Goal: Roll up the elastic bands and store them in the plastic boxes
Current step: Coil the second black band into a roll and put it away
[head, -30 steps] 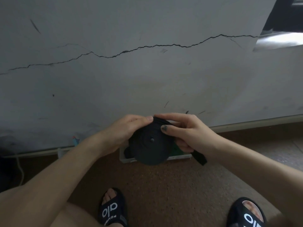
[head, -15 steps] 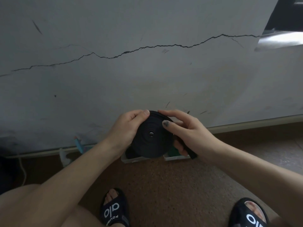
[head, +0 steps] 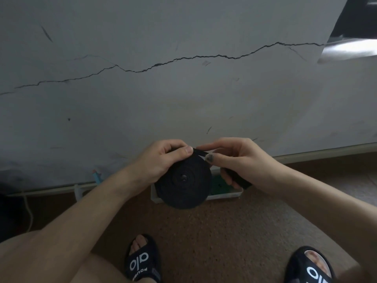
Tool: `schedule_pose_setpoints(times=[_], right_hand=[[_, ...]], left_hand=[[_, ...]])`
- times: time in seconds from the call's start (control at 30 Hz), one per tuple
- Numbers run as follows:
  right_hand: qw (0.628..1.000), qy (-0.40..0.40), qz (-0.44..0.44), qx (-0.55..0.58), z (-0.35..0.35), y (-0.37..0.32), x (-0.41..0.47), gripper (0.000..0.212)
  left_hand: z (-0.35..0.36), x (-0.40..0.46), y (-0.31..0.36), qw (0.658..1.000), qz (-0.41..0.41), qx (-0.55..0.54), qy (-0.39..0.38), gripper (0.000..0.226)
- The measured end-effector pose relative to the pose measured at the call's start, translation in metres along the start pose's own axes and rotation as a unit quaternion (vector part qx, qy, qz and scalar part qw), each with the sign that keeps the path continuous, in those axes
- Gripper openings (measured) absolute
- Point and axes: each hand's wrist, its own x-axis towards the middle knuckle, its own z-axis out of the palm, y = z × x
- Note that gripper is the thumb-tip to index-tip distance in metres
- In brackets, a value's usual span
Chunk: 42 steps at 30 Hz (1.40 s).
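Black elastic band [head: 183, 180] forms a flat, tightly wound coil.

- A grey wall [head: 183, 103] fills the upper part of the view, with a long jagged crack [head: 183, 58] running across it from lower left to upper right.
- A pale skirting strip [head: 326, 153] runs along the foot of the wall.
- Brown speckled floor [head: 234, 231] lies below it.
- Two black slide sandals with white lettering, the left sandal [head: 142, 262] and the right sandal [head: 310, 268], stand on the floor, toes showing.
- A small blue and orange item [head: 97, 175] leans at the wall base; possibly a pen.
- A white cable [head: 28, 211] hangs at the far left.
- A dark window opening [head: 355, 15] and bright sill [head: 350, 49] sit at upper right.
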Motion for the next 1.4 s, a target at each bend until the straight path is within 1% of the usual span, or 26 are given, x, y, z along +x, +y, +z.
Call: schedule_pose_setpoints(times=[0.07,0.17,0.23,0.33,0.43,0.5,0.6,0.7,0.77,0.83,0.93,1.1,1.2,1.23,1.27,1.33,1.4], right_hand=[[1.000,0.000,0.008,0.008,0.000,0.004,0.000,0.025],[0.999,0.024,-0.001,0.027,0.007,0.009,-0.004,0.030],[0.997,0.062,-0.016,0.035,0.017,0.015,-0.005,0.031],[0.992,0.106,-0.030,0.059,0.030,0.023,-0.003,0.033],[0.987,0.114,-0.026,0.106,0.043,0.028,-0.005,0.037],[0.986,0.116,-0.024,0.121,0.055,0.027,-0.007,0.040],[0.979,0.174,-0.014,0.107,0.070,0.028,-0.002,0.039],[0.970,0.232,-0.008,0.070,0.072,0.027,0.013,0.039],[0.966,0.255,-0.009,0.049,0.075,0.028,0.027,0.039],[0.962,0.271,-0.002,0.031,0.080,0.029,0.039,0.040],[0.959,0.283,0.024,0.022,0.090,0.032,0.051,0.038],[0.960,0.274,0.056,-0.036,0.102,0.027,0.071,0.028],[0.964,0.247,0.073,-0.063,0.104,0.020,0.094,0.017],[0.964,0.244,0.078,-0.067,0.106,0.020,0.102,0.013],[0.964,0.244,0.085,-0.066,0.108,0.024,0.110,0.012],[0.961,0.247,0.116,-0.053,0.116,0.037,0.122,0.012],[0.955,0.249,0.156,-0.046,0.124,0.061,0.132,0.013]], left_hand=[[0.001,0.000,0.001,0.999,0.002,0.026,0.020,0.022],[-0.005,0.003,0.003,0.995,-0.002,0.018,0.093,0.024],[-0.007,0.004,0.003,0.992,-0.004,-0.006,0.128,0.028],[0.003,0.004,0.001,0.985,-0.031,-0.067,0.156,0.031],[0.010,0.007,0.000,0.975,-0.049,-0.111,0.185,0.032],[0.013,0.009,0.000,0.970,-0.059,-0.115,0.204,0.031],[0.019,0.013,-0.004,0.967,-0.086,-0.100,0.216,0.030],[0.022,0.017,-0.005,0.955,-0.143,-0.126,0.226,0.033],[0.021,0.019,-0.004,0.945,-0.165,-0.140,0.247,0.031],[0.016,0.020,-0.006,0.937,-0.167,-0.139,0.273,0.027],[0.009,0.018,-0.015,0.931,-0.183,-0.135,0.287,0.028],[-0.016,0.009,-0.034,0.930,-0.229,-0.130,0.257,0.034],[-0.040,0.003,-0.042,0.942,-0.254,-0.110,0.190,0.052],[-0.048,-0.001,-0.046,0.947,-0.261,-0.101,0.160,0.055],[-0.056,-0.004,-0.049,0.952,-0.267,-0.085,0.125,0.055],[-0.072,-0.010,-0.057,0.956,-0.285,-0.014,0.063,0.055],[-0.087,-0.009,-0.069,0.952,-0.299,0.068,0.019,0.056]])
